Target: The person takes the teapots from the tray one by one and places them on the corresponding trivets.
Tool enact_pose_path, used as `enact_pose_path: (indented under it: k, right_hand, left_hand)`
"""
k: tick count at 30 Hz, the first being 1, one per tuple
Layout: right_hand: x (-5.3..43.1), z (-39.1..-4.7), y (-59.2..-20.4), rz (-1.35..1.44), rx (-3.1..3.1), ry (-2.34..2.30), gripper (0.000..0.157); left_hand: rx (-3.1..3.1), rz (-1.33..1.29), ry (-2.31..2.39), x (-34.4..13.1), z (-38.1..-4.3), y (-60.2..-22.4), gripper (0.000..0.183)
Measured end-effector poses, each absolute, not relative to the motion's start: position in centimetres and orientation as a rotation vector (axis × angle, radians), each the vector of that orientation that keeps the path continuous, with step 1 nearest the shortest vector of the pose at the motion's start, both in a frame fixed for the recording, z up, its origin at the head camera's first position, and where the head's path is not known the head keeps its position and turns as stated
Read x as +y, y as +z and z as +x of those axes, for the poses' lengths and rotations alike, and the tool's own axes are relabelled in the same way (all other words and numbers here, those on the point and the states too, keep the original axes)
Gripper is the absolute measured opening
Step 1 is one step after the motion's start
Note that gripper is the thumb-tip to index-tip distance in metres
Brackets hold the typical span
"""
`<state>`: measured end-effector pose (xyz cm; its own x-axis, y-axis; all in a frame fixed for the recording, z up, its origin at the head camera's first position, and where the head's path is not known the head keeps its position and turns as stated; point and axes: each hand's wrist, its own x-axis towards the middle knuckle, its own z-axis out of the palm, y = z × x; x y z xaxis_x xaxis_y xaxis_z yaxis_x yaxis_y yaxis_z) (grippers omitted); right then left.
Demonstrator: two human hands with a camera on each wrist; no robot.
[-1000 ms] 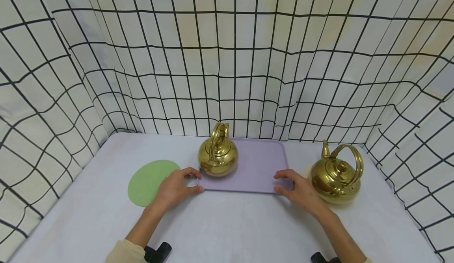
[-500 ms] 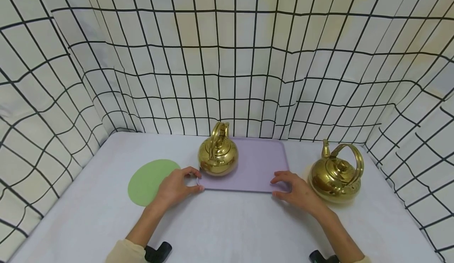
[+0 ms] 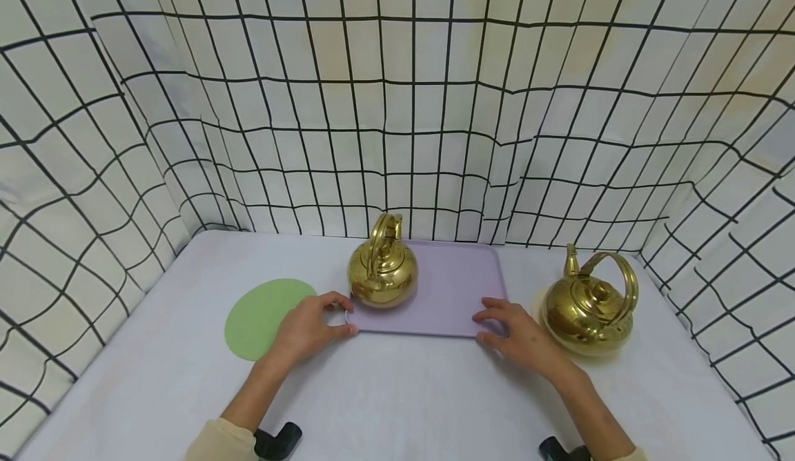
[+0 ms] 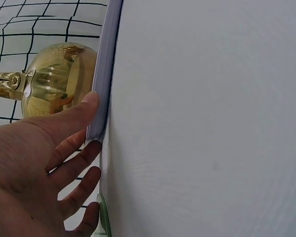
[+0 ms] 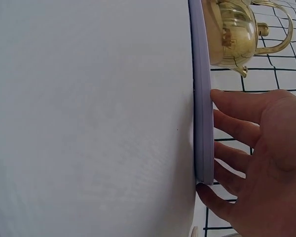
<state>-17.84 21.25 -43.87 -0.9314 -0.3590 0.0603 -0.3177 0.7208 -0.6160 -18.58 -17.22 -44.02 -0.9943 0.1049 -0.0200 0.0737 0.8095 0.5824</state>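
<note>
A flat lilac tray [image 3: 453, 288] lies on the white table, with a brass teapot [image 3: 381, 275] standing upright on its left part. My left hand [image 3: 307, 330] holds the tray's front left corner, thumb at the front rim and index finger at the side. In the left wrist view the thumb [image 4: 90, 98] lies against the rim. At the front right corner is my right hand [image 3: 524, 337], its fingers bent over the tray and its thumb at the front rim. The right wrist view shows the little finger [image 5: 212, 200] around that corner.
A second brass teapot [image 3: 586, 316] stands right of the tray, close behind my right hand, over a pale round mat mostly hidden. A green round mat [image 3: 263, 319] lies to the left, partly under my left hand in view. Black-gridded white cloth [image 3: 410, 109] walls the table in.
My right hand has shifted slightly left along the tray's front corner. The left hand, the tray and both teapots look unmoved.
</note>
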Motion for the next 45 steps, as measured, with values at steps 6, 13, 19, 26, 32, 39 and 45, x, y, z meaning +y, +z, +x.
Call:
enact_pose_path:
  k: [6, 13, 19, 26, 32, 39, 45]
  right_hand:
    - [21.3, -17.9, -44.0, -0.584, 2.878, -0.979, 0.026]
    - [21.3, -18.0, -44.1, -0.578, 2.887, -0.940, 0.027]
    - [21.2, -18.0, -44.0, -0.583, 2.887, -0.932, 0.027]
    - [21.3, -18.1, -44.1, -0.585, 2.892, -0.930, 0.027]
    - [21.4, -18.2, -44.4, -0.599, 2.900, -0.938, 0.027]
    - [21.5, -18.2, -44.4, -0.588, 2.902, -0.943, 0.028]
    - [21.4, -18.1, -44.3, -0.607, 2.896, -0.939, 0.027]
  left_hand:
    - [2.924, 0.126, 0.951, -17.2, -18.7, -44.0, 0.030]
    - [2.908, 0.113, 0.960, -17.3, -18.8, -43.9, 0.030]
    - [2.901, 0.110, 0.957, -17.3, -18.8, -43.9, 0.030]
    - [2.860, 0.142, 1.034, -17.6, -19.0, -43.7, 0.027]
    - [2.834, 0.132, 1.255, -18.0, -19.4, -42.9, 0.023]
    - [2.857, 0.104, 1.388, -17.9, -19.9, -41.9, 0.023]
    - [2.876, 0.070, 1.485, -17.5, -20.0, -41.4, 0.022]
